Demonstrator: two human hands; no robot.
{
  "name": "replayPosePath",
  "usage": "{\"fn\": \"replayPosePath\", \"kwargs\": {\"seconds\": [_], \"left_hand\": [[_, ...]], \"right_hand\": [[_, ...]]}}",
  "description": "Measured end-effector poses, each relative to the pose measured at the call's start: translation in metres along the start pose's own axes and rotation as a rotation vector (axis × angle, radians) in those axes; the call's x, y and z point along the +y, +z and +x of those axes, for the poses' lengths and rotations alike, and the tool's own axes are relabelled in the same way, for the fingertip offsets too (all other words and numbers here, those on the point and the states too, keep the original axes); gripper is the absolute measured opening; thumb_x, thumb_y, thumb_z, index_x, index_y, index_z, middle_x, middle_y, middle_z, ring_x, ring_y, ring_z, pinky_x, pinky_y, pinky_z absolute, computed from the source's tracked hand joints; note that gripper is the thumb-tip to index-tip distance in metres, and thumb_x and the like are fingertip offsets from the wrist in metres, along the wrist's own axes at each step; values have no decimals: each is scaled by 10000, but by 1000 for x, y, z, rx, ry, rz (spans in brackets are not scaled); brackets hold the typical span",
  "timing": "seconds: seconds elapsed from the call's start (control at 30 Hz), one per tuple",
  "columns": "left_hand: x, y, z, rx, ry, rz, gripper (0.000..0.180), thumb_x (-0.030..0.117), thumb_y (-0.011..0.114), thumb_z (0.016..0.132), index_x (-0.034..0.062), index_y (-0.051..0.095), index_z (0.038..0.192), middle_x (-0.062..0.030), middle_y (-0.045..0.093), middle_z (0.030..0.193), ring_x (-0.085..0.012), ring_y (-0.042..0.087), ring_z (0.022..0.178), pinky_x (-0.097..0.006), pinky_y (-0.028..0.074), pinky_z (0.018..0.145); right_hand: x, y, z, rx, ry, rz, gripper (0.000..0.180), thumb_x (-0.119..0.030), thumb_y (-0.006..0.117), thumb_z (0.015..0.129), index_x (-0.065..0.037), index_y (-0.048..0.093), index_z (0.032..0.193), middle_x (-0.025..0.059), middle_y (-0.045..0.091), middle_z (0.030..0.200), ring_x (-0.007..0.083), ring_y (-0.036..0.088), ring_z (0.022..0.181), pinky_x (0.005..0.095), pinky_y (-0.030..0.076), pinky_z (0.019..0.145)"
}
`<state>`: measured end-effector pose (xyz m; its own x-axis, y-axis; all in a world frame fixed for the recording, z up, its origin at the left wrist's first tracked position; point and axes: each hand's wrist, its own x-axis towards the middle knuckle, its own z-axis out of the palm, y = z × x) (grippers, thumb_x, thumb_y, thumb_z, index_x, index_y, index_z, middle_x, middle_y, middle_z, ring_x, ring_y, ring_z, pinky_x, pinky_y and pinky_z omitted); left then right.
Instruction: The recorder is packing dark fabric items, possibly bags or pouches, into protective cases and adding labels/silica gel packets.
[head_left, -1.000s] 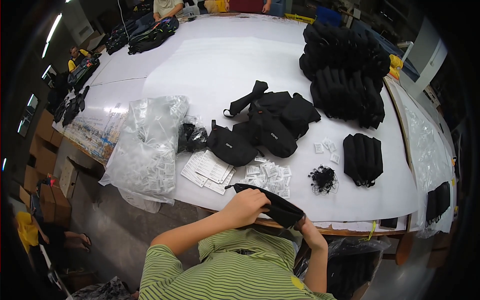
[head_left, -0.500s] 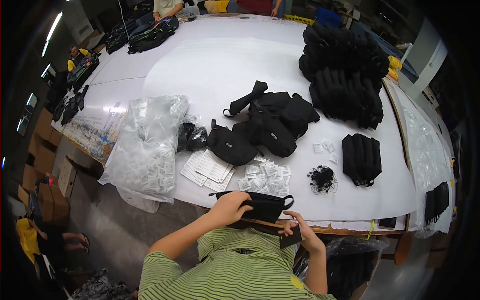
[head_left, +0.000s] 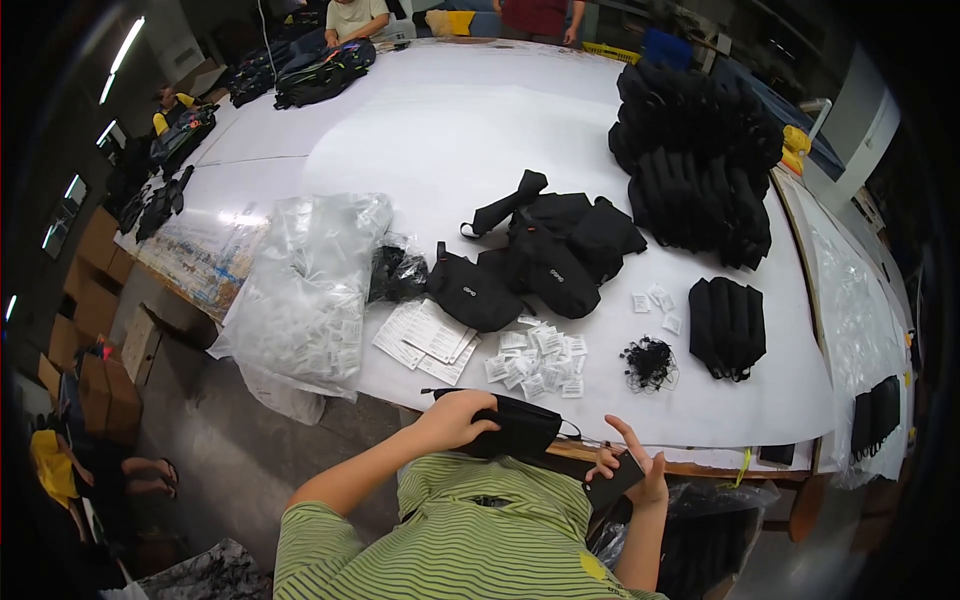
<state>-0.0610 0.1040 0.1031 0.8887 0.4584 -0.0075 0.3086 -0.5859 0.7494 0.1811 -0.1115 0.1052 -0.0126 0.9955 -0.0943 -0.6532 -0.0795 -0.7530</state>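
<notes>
The person in the green striped shirt stands at the near edge of a big white table. The left hand lies on top of a small black pouch, the fingers curled over its upper side and pressing it, and the pouch sits at the table edge, close against the person's body. The right hand is lower and to the right, just off the table edge, and it holds a flat dark piece; the thumb and lower fingers are closed on it while the index finger points up and apart from the others. I cannot tell what this dark piece is. Just beyond the pouch, on the table, there is a scattered heap of small white packets, and beside them on the left a few white paper sheets. To the right of the packets lies a little bundle of black cords, and further right a black folded bag. Behind the packets several black bags lie in a loose group, and a large stack of black bags is at the far right. A big clear plastic sack full of small packets hangs over the left table edge.
</notes>
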Motion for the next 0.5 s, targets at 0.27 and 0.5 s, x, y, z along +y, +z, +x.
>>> {"fn": "replayPosePath", "kwargs": {"seconds": [0.27,0.5], "left_hand": [[3,-1,5,100,93,33,191,152,696,734,32,578,825,-106,583,778,-308,567,744,-367,450,663],[20,-17,-3,-37,-70,61,266,299,646,800,68,579,913,-129,621,758,-324,595,703,-381,455,611]], "right_hand": [[8,-14,-7,35,-57,44,979,-692,543,736,-35,224,1388,19,382,702,143,428,661,435,467,732],[-16,-11,-18,170,138,-270,766,-64,729,698,-58,296,1330,82,542,863,182,528,847,346,455,799]]}}
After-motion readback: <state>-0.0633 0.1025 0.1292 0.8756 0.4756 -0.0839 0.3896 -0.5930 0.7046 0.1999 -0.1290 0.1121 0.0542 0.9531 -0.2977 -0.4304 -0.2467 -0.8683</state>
